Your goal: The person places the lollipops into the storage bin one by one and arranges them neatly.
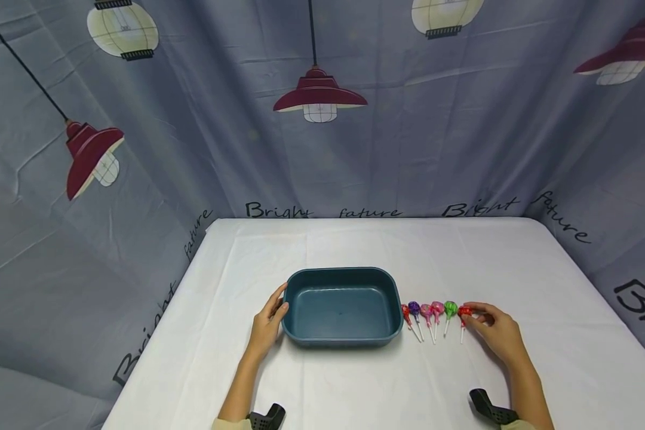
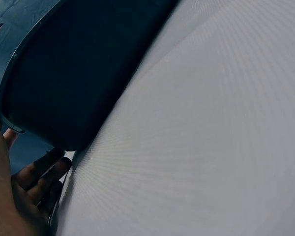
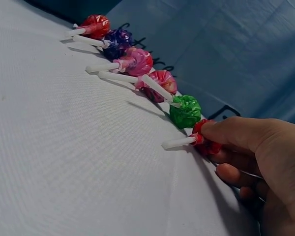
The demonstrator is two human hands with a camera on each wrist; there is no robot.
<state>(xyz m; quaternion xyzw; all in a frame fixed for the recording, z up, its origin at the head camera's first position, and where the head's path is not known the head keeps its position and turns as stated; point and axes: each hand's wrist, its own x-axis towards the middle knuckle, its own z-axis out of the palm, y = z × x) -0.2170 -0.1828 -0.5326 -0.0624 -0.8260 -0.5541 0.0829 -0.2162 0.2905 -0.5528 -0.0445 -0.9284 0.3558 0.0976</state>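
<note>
A dark teal rectangular basin (image 1: 343,343) stands on the white-covered table. My left hand (image 1: 267,325) rests against its left end, fingertips at the rim and outer wall; in the left wrist view, the other fingers of that hand (image 2: 37,184) lie loosely beside the lower corner. To the right of the basin, several wrapped lollipops lie in a row, sticks toward me: a red one (image 3: 96,26), a purple one (image 3: 119,43), pink ones, and a green one (image 3: 185,112). At the row's right end, my right hand (image 1: 497,334) pinches the head of another red lollipop (image 3: 197,139) between thumb and fingers.
White cloth (image 1: 376,388) covers the table. Grey-blue curtains (image 1: 387,149) printed with lamps and lettering hang behind and at both sides. A black wrist mount (image 1: 269,416) sits on the left forearm, another mount (image 1: 491,408) on the right.
</note>
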